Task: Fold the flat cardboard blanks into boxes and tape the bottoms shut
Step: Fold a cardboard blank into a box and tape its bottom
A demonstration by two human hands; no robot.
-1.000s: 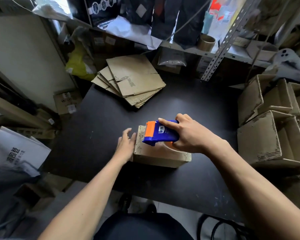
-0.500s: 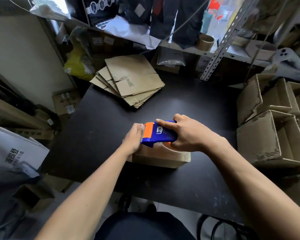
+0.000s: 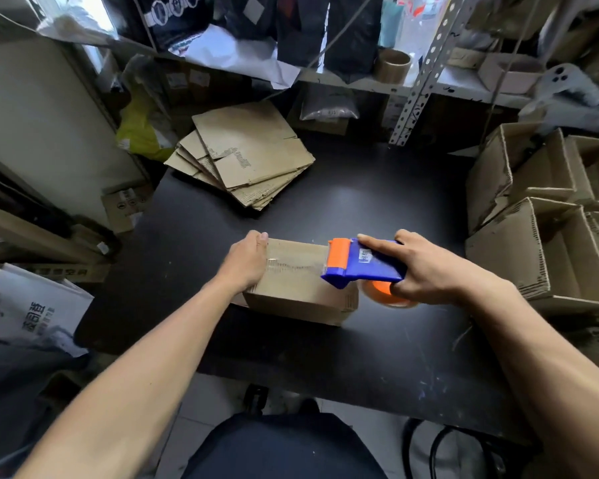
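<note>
Since half a sec ago, moved far: tape gun [image 3: 363,266] now at right end of box [image 3: 298,288], no more by left end. Means a strip of clear tape [image 3: 291,267] now laid across box top, along the seam, so prob. this bottom nearly shut. Left to do, at a guess: pull over the right edge, cut tape, rub it flat. Left hand [image 3: 248,259] on left end of box, fingers bent over far left edge, thumb side on top, pressing tape end down and keeping box from sliding. Not wide open, curled round the corner. Right hand [image 3: 426,267] wrapped round blue handle of tape gun, pointer finger straight along top toward orange part, other fingers tucked under by orange roll. Tight hold. Box sits near middle of black table [image 3: 377,202], close to front edge, flat side up. Pile of flat blanks [image 3: 246,157] waiting at back of table, well apart from box. Done boxes [image 3: 547,243] stacked on right, open sides showing. Spare tape roll [image 3: 393,65] up on shelf at back.
</note>
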